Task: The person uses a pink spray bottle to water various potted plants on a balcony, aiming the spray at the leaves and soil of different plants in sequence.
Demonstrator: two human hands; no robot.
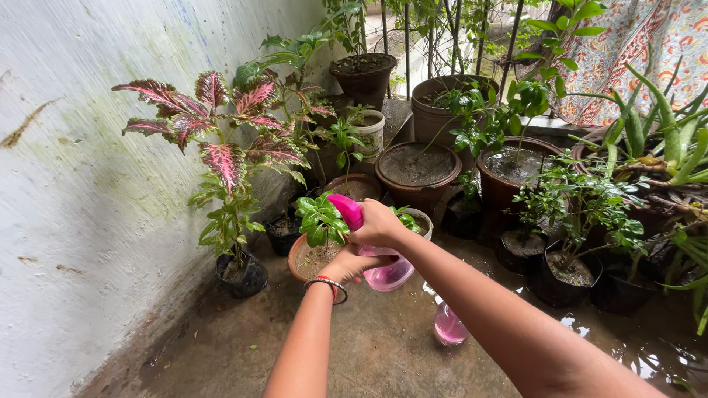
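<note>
While wrapped tight around the pink spray head [346, 210], right hand [378, 225] grips; left hand [352, 264], curled, cupping the pink bottle [389, 274] from below, just beside a small potted plant [318, 234].

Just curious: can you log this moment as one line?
right hand: grips pink spray bottle top | left hand: supports bottle | aimed: small green plant in terracotta pot | floor: wet

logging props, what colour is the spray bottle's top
Bright pink spray top, under the right hand; head view.
</note>
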